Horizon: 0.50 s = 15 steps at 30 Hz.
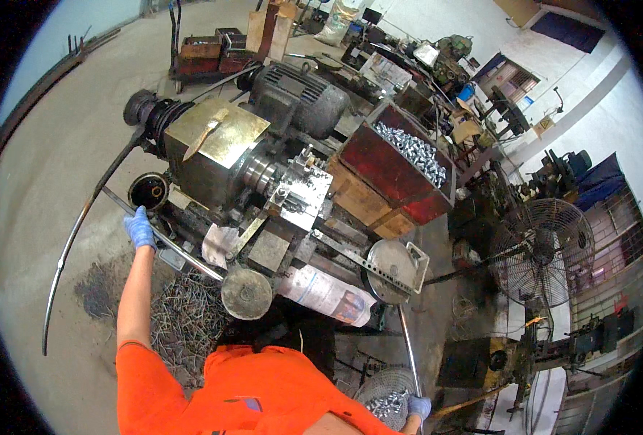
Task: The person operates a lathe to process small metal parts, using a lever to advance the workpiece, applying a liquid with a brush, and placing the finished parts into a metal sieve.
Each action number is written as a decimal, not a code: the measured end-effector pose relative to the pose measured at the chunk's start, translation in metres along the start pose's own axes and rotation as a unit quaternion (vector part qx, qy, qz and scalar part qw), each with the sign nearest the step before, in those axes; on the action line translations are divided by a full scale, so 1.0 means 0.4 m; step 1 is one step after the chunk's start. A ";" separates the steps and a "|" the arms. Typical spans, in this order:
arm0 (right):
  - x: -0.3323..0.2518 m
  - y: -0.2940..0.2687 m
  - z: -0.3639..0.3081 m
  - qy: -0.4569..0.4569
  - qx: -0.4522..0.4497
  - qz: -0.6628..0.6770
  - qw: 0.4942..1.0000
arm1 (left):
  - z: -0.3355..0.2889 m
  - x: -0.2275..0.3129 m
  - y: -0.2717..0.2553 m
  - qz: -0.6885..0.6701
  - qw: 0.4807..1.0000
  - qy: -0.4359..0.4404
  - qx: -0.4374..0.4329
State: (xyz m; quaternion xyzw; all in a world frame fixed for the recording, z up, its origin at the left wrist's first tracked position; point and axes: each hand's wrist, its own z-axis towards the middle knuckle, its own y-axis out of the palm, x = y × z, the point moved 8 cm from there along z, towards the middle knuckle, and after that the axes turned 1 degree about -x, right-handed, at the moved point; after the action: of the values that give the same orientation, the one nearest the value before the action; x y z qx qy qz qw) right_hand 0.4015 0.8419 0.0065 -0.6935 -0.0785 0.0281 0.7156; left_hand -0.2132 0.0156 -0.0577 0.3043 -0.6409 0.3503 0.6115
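My left hand (140, 229), in a blue glove, is closed round a long metal lever (191, 259) on the near left side of a lathe-like machine (216, 156). At the lower right my gloved right hand (418, 408) is closed round a second shiny metal lever (408, 341), which slants down from below the machine's right end. Next to that hand is a round mesh basket (368, 391) with small metal pieces (386, 404) in it. A shiny tool block (303, 190) sits at the machine's middle, and a wooden-handled brush (204, 138) lies on its brass-coloured cover.
A red bin (386, 156) full of metal pieces stands behind the machine, beside a dark motor (299, 98). A heap of thin metal scraps (183, 319) covers the floor near my left arm. A large fan (544, 246) stands at the right. A curved rod (82, 225) sticks out at the left.
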 end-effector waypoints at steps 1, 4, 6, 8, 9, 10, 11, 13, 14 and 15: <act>0.002 0.020 0.013 -0.008 0.001 -0.002 1.000 | 0.036 -0.047 0.003 -0.036 0.999 -0.004 -0.012; 0.013 0.035 0.023 -0.008 0.009 -0.009 1.000 | 0.042 -0.069 0.017 -0.060 0.997 -0.034 -0.037; 0.012 0.029 0.015 0.011 0.012 -0.008 1.000 | 0.026 -0.047 0.016 -0.047 0.997 -0.038 -0.039; 0.002 0.012 0.000 0.013 0.015 0.001 1.000 | 0.012 -0.017 0.007 -0.034 0.999 -0.019 -0.030; 0.001 0.008 -0.004 0.015 0.017 0.006 1.000 | 0.002 -0.006 0.007 -0.052 0.998 -0.030 -0.034; 0.007 0.012 -0.004 0.020 0.014 0.004 1.000 | -0.013 0.009 0.008 -0.069 0.996 -0.043 -0.039; 0.014 0.020 0.001 0.025 0.010 0.002 1.000 | -0.021 0.013 0.012 -0.086 0.994 -0.055 -0.045; 0.019 0.026 -0.001 0.024 0.004 0.009 1.000 | -0.016 0.006 0.018 -0.088 0.993 -0.060 -0.056; 0.017 0.025 -0.004 0.017 0.001 0.018 1.000 | -0.012 0.000 0.018 -0.089 0.992 -0.061 -0.061; 0.015 0.022 -0.007 0.011 -0.002 0.026 1.000 | -0.008 -0.004 0.017 -0.093 0.992 -0.062 -0.062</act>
State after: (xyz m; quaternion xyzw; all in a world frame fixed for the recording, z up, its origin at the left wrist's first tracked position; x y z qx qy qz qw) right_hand 0.4086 0.8402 -0.0021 -0.6974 -0.0524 0.0387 0.7137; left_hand -0.2167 0.0219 -0.0600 0.3454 -0.6669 0.2324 0.6180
